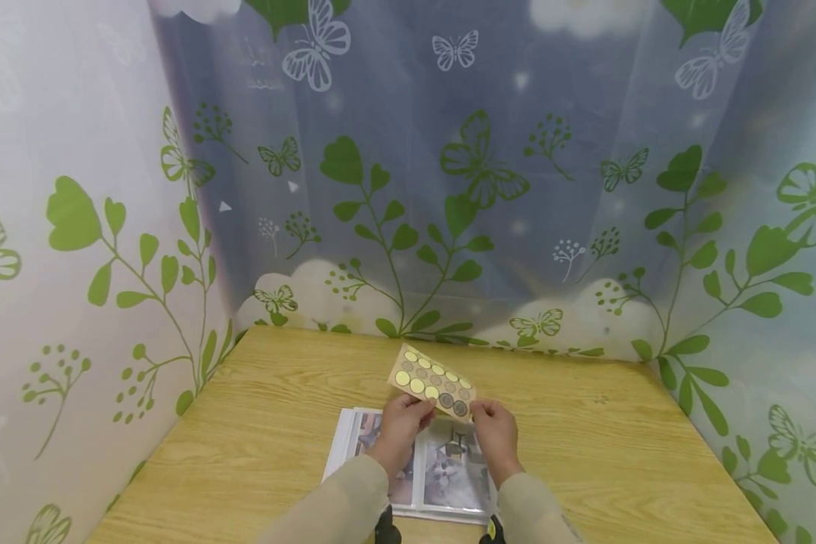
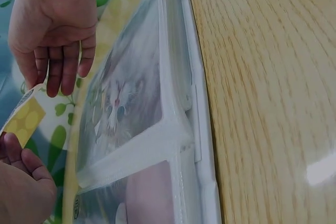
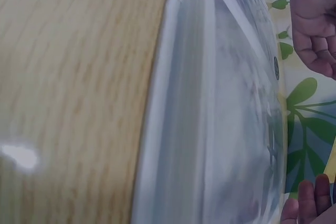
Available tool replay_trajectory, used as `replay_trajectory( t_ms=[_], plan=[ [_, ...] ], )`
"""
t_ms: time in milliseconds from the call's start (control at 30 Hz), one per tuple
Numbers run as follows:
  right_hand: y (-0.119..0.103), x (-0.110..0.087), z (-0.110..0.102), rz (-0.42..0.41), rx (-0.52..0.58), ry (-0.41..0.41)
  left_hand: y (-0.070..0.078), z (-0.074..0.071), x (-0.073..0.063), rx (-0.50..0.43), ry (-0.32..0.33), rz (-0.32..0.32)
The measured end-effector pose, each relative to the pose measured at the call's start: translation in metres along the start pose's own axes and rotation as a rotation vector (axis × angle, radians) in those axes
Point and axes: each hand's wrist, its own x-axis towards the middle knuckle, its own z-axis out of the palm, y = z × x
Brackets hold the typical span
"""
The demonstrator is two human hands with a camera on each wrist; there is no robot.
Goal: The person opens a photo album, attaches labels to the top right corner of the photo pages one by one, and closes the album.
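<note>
A cloth backdrop (image 1: 551,234) printed with leaves and butterflies stands behind a wood-grain table (image 1: 605,446). On the table's near part lies an open photo album (image 1: 340,442), a cat picture (image 1: 449,480) in its right-hand sleeve. Above the album's far edge — lifted and tilted — is a sheet of round stickers (image 1: 432,383), held between both hands. The left hand (image 1: 396,432) grips its lower edge, thumb on the front face; the right hand (image 1: 496,434) pinches its right corner between thumb and fingertip.

The step in hand looks like working a sticker loose, though whether any has lifted cannot be told. The next move probably calls for the left hand steadying the sheet while the right peels gently, without tearing.
</note>
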Motion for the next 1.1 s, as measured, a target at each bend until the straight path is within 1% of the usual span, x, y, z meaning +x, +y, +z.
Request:
replay_trajectory(
  t_ms=[67, 133, 300, 367, 433, 500, 533, 733, 867, 967, 1033, 1100],
  plan=[
    [0.000, -0.002, 0.001, 0.002, -0.001, -0.004, 0.000, 0.000, 0.000, -0.023, 0.012, 0.000],
    [0.001, -0.004, 0.001, 0.001, -0.003, -0.008, 0.000, 0.000, 0.000, -0.026, 0.020, -0.004],
    [0.003, -0.007, 0.002, 0.001, -0.013, -0.015, 0.000, -0.002, -0.001, 0.014, 0.015, -0.008],
    [0.004, -0.008, 0.001, -0.012, -0.034, -0.012, -0.001, -0.003, -0.002, 0.029, 0.011, -0.007],
    [0.006, -0.008, 0.000, -0.051, -0.066, -0.001, -0.001, -0.005, -0.002, 0.034, 0.012, -0.006],
    [0.006, -0.009, -0.001, -0.114, -0.116, 0.008, -0.001, -0.005, -0.002, 0.034, 0.012, -0.003],
    [0.007, -0.009, -0.002, -0.160, -0.155, 0.010, -0.001, -0.006, -0.002, 0.033, 0.011, -0.001],
    [0.006, -0.010, -0.001, -0.480, -0.414, 0.006, 0.001, -0.006, -0.004, 0.037, 0.004, 0.001],
    [0.003, -0.013, 0.006, -0.651, -0.479, 0.026, 0.001, -0.007, -0.005, 0.053, -0.002, 0.001],
    [0.000, -0.015, 0.011, -0.730, -0.501, 0.038, 0.001, -0.007, -0.005, 0.064, -0.013, -0.001],
    [-0.003, -0.016, 0.014, -0.748, -0.521, 0.038, 0.001, -0.007, -0.006, 0.076, -0.022, -0.004],
    [-0.004, -0.017, 0.016, -0.742, -0.535, 0.034, 0.001, -0.007, -0.006, 0.076, -0.035, -0.003]
  ],
)
